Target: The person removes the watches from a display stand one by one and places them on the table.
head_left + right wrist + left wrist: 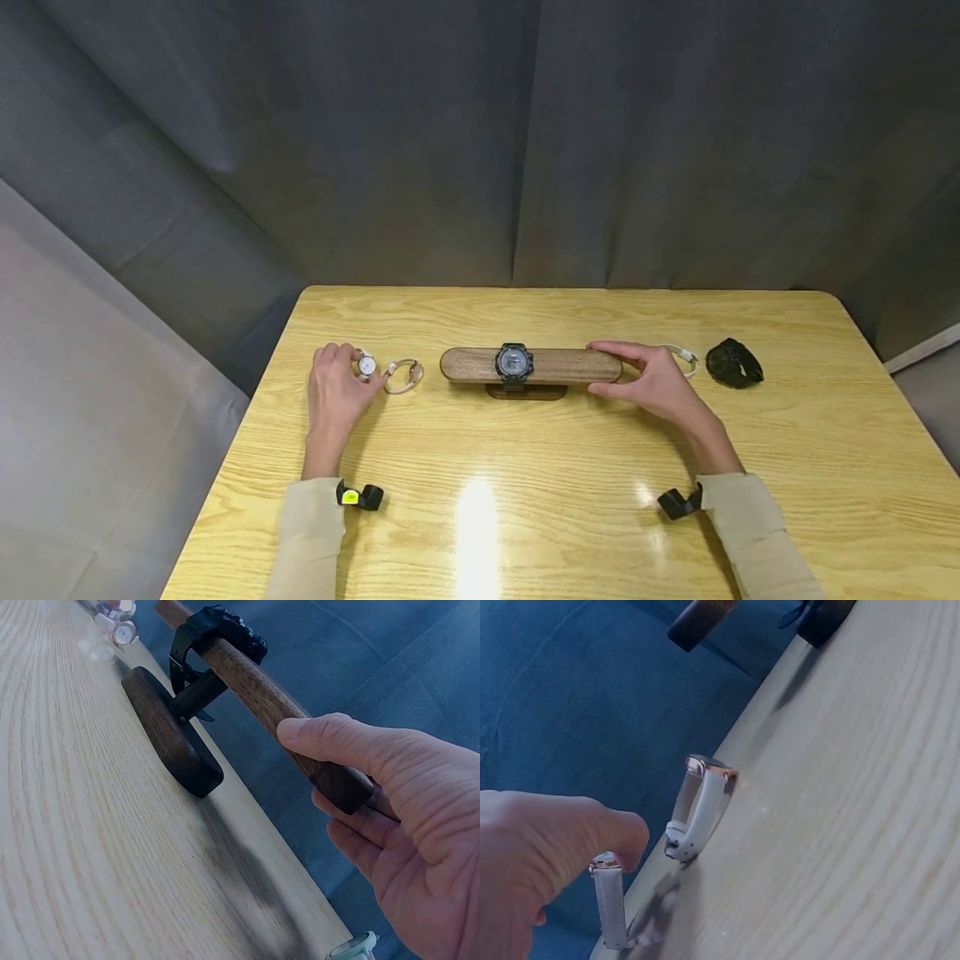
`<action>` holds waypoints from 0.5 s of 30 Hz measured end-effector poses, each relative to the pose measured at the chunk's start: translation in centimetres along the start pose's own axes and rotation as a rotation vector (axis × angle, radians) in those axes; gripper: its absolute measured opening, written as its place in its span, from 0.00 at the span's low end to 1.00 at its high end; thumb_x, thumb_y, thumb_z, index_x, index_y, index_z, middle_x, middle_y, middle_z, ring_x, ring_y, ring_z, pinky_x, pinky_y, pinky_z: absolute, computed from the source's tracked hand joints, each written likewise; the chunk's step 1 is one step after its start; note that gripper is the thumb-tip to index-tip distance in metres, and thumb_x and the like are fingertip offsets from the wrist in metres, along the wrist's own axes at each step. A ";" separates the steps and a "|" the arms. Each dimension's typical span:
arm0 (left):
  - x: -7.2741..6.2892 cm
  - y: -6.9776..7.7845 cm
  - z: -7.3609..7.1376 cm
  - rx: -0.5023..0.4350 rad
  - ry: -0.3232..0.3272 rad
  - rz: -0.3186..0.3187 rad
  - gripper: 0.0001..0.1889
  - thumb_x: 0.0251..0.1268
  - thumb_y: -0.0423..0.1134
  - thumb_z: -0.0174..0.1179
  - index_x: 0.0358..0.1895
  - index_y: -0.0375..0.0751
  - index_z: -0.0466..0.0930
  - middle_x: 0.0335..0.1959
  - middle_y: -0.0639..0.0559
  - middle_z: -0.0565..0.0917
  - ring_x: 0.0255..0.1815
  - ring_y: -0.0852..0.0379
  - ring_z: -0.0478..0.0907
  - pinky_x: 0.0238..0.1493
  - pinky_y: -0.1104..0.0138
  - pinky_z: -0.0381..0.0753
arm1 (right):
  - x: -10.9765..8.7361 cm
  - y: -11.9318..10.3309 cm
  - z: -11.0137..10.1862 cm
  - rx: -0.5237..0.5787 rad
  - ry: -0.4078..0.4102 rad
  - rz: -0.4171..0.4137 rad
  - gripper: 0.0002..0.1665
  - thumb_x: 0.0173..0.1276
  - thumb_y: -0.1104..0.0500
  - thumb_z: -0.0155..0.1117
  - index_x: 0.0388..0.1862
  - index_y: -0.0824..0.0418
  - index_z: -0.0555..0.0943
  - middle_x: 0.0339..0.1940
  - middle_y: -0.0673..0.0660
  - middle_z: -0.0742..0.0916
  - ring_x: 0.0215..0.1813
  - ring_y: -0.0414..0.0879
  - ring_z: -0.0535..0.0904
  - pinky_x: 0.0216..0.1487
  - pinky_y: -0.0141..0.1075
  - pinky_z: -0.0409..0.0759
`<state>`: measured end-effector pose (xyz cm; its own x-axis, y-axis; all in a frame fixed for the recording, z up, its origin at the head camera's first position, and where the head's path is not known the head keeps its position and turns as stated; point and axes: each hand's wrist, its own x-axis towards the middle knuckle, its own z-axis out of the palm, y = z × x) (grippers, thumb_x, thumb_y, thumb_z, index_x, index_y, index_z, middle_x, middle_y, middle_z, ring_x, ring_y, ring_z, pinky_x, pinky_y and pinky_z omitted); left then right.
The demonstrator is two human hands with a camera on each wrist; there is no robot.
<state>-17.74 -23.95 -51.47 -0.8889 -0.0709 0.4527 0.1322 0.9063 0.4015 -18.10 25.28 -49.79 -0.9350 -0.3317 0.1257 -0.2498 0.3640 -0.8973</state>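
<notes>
My left hand (337, 385) pinches a small white-strapped watch (367, 365) by its round case; in the left wrist view its strap (611, 907) hangs down beneath the thumb. Just right of it, a second white-strapped watch (405, 377) with a rose-gold case stands on its side. My right hand (656, 379) grips the right end of a dark wooden watch stand (570, 364), thumb on the near side and fingers on the far side. Strapped around the middle of the stand's bar is a black watch (513, 362) with a round face.
Behind my right hand lies a pale green watch (686, 357), partly hidden. Farther right is a bulky black watch (733, 363). The wooden table (570, 492) ends at a dark grey curtain (420, 150). Each sleeve carries a wrist camera.
</notes>
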 end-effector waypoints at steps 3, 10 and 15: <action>0.0 -0.3 0.1 0.037 -0.008 0.040 0.15 0.45 0.35 0.77 0.37 0.33 0.84 0.33 0.43 0.81 0.38 0.42 0.75 0.38 0.53 0.80 | 0.0 -0.1 0.0 -0.007 0.001 0.000 0.35 0.59 0.57 0.84 0.67 0.53 0.84 0.65 0.55 0.86 0.68 0.56 0.80 0.58 0.25 0.81; -0.1 -0.5 0.4 0.089 -0.024 0.100 0.13 0.43 0.30 0.76 0.33 0.33 0.84 0.30 0.43 0.80 0.34 0.42 0.76 0.36 0.54 0.81 | -0.2 -0.2 0.2 -0.017 0.003 0.001 0.35 0.59 0.56 0.84 0.67 0.53 0.84 0.65 0.56 0.86 0.66 0.53 0.82 0.58 0.29 0.84; -0.2 -0.6 0.6 0.093 -0.028 0.111 0.10 0.42 0.28 0.73 0.31 0.32 0.84 0.29 0.43 0.81 0.33 0.42 0.76 0.35 0.54 0.82 | -0.1 -0.2 0.1 -0.011 0.001 0.008 0.35 0.59 0.56 0.84 0.67 0.53 0.84 0.66 0.56 0.86 0.67 0.54 0.81 0.58 0.29 0.83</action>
<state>-17.91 -24.25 -52.24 -0.8832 0.0428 0.4670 0.1905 0.9427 0.2740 -17.96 25.18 -49.62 -0.9372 -0.3277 0.1192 -0.2452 0.3763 -0.8935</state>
